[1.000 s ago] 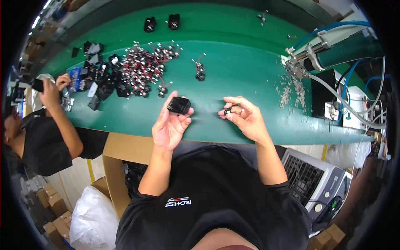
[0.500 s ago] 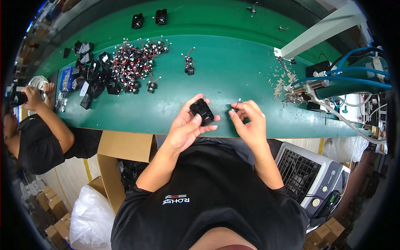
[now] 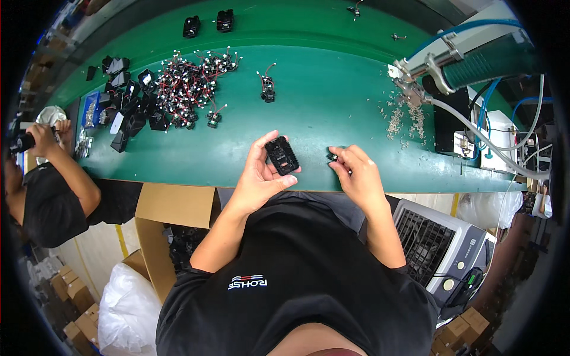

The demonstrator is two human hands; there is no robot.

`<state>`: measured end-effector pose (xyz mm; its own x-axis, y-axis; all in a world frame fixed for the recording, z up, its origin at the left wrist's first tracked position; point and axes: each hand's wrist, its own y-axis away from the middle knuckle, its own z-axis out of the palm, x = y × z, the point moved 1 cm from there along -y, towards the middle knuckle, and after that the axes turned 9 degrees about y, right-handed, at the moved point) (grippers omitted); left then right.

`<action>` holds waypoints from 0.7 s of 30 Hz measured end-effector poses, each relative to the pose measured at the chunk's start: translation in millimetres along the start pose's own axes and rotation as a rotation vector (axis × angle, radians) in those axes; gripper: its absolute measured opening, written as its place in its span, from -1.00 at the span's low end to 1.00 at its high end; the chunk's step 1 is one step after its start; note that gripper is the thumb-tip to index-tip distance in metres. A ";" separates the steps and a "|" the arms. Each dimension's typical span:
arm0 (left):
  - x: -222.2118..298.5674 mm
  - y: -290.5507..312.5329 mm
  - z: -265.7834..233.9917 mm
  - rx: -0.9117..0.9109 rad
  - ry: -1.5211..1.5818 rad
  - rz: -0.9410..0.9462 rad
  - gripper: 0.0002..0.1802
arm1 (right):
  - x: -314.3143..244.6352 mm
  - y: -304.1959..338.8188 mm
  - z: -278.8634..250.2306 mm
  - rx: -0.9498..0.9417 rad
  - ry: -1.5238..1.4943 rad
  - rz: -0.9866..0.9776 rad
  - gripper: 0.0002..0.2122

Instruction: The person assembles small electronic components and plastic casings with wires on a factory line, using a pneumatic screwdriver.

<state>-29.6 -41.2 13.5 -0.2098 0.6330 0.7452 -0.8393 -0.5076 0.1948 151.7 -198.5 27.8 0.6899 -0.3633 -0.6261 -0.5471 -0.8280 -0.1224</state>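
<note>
My left hand (image 3: 259, 180) is closed around a black rectangular plastic housing (image 3: 282, 155), its recessed inner side facing up. Between the thumb and fingers of my right hand (image 3: 360, 175) is a small black electronic part (image 3: 332, 157), held just right of the housing and apart from it. Both hands are over the near edge of the green table. Straight ahead of them lies a single small black assembly (image 3: 268, 89) with red wires. A large heap of similar wired assemblies (image 3: 187, 86) is farther left.
Black plastic casings (image 3: 138, 121) and a blue bin (image 3: 92, 110) are at the left, near a co-worker's hands (image 3: 44, 139). Scattered small screws (image 3: 395, 121) lie at the right beside a green-bodied tool (image 3: 487, 64) with hoses. Two black housings (image 3: 225, 21) sit on the far ledge.
The housing in my left hand has turned to a flatter view, its fingers shifting around it. My right hand keeps its pinch on the small part. The green-bodied tool has swung up and away.
</note>
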 end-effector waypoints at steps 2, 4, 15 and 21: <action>-1.4 -0.2 -0.4 -0.005 0.000 0.013 0.01 | 1.5 -0.9 -2.9 0.016 0.067 -0.050 -0.80; -5.1 -1.0 -0.9 -0.032 -0.070 0.014 0.03 | 2.0 -1.0 -1.7 0.033 0.132 -0.102 -0.79; -11.9 -0.8 6.4 -0.066 -0.209 0.033 0.06 | 8.4 -3.9 3.9 0.179 -0.007 0.067 -0.86; -12.1 -0.9 3.4 -0.062 -0.198 0.021 0.06 | 9.2 -4.5 -1.1 0.143 0.121 -0.061 -0.85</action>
<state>-24.6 -50.4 6.5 -0.1297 0.4925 0.8606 -0.8663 -0.4786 0.1433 161.0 -198.6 23.4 0.7710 -0.3703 -0.5181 -0.5585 -0.7842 -0.2706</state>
